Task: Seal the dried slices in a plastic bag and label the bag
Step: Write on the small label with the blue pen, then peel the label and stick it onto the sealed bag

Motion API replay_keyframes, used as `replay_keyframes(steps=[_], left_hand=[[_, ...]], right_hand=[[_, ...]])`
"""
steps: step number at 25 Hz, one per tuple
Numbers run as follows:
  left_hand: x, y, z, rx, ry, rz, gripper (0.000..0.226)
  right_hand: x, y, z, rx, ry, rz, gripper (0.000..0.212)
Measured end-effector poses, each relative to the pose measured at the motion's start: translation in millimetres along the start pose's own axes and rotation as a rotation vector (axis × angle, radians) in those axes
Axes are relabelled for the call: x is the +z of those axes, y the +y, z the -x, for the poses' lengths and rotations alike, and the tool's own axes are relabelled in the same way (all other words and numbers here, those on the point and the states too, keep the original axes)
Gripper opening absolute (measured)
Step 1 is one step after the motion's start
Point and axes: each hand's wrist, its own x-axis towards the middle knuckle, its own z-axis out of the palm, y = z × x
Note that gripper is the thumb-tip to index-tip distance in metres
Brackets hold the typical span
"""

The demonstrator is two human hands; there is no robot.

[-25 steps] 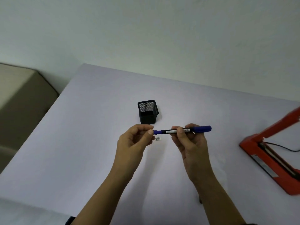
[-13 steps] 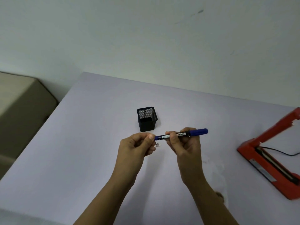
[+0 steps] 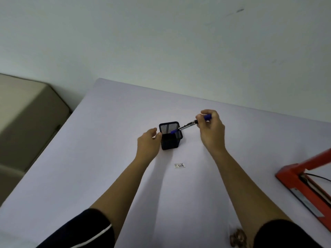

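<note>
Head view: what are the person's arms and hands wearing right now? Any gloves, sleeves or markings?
No gloves, rings or watch show: the left hand and right hand are bare, as are both forearms. Short dark sleeves appear only at the bottom edge. The left sleeve is dark navy or black with a thin white stripe curving near its hem; the right sleeve is plain dark, with no stripe visible.
</note>
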Motion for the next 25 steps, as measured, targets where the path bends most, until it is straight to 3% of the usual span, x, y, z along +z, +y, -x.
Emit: replay_keyframes(steps=[4,9,14,17,19,20,22,25], left_hand=[[24.1,-21.6,-34.1,0.017,-0.097,-0.245,0.028],[35.1,-31.6,-44.7,0.022,-0.096,-0.211,0.027],[31.7,-31.8,-45.6,0.03,-0.079,-0.158,0.027],[27.3,-41.9,-33.5,-0.032,0.063,0.046,0.03],[32.6,-62.0,-21.0,-0.035,0.149,0.022,0.026],[38.4,-74.3,-14.6,-0.019,0.123,-0.04,0.023],[55.8,-95.3,-4.9,0.041,-0.023,-0.145,0.022],[78.9,-108.4,2.6,0.152,-0.185,-0.263,0.031]], right_hand=[[48.8,22.0,-28.3,-0.18,-0.185,0.355,0.016],[87.5,51.5,-38.2,-0.21,-0.494,0.632,0.019],[92.9,60.9,-51.4,-0.343,-0.418,0.856,0.046],[74.5,65.7,-47.4,-0.234,-0.218,0.551,0.041],[50.3,80.9,-30.4,-0.12,-0.05,0.388,0.026],[38.8,93.5,-16.4,-0.078,-0.044,0.394,0.021],[20.8,123.8,15.3,-0.012,-0.23,0.458,0.02],[13.4,154.8,49.1,0.007,-0.572,0.578,0.037]])
